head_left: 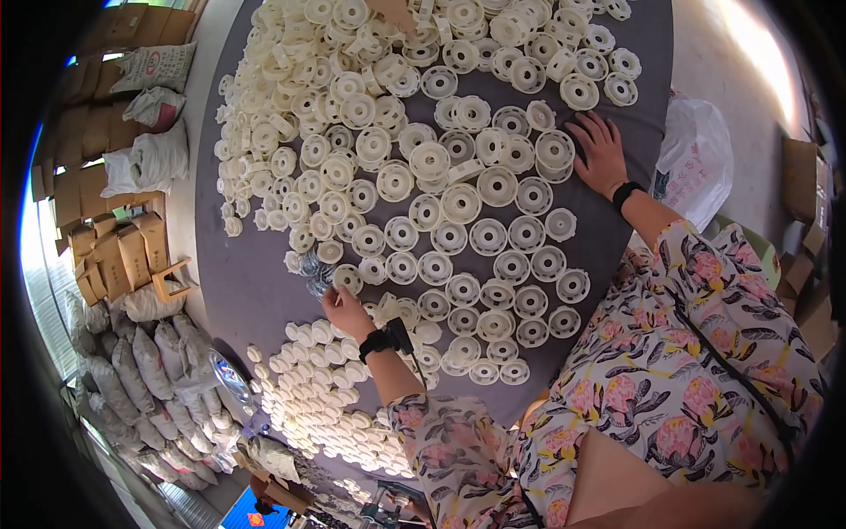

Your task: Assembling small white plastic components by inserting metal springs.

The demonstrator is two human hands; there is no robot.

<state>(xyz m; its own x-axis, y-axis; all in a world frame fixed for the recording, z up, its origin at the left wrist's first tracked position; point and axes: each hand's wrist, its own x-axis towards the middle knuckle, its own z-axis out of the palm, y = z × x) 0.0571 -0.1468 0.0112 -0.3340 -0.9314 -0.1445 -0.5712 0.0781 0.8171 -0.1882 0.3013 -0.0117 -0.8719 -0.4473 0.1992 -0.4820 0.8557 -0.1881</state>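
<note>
- Head view: left hand [346, 310] curls beside the small grey metal pieces [317, 269]; cannot tell whether it grips one.
- Right hand [602, 157] rests loose, fingers spread, just beside the pale plastic wheels [498, 185] laid over the dark cloth [251, 282].
- Risk, judged: left forearm sweeping sideways could scatter the small pale caps [308, 370] among the wheels; overlapping wheels might slide if nudged.
- Room: cloth's right edge runs close past right hand; bare cloth lies left of the metal pieces.

We've got bare worktop [251, 282] along mid left edge. Right-edge strip's bare too, but our right hand [603, 157] blocks it. Heaped cream rings [291, 75] block far left; small caps [330, 379] crowd near left. Centre: slivers only.
</note>
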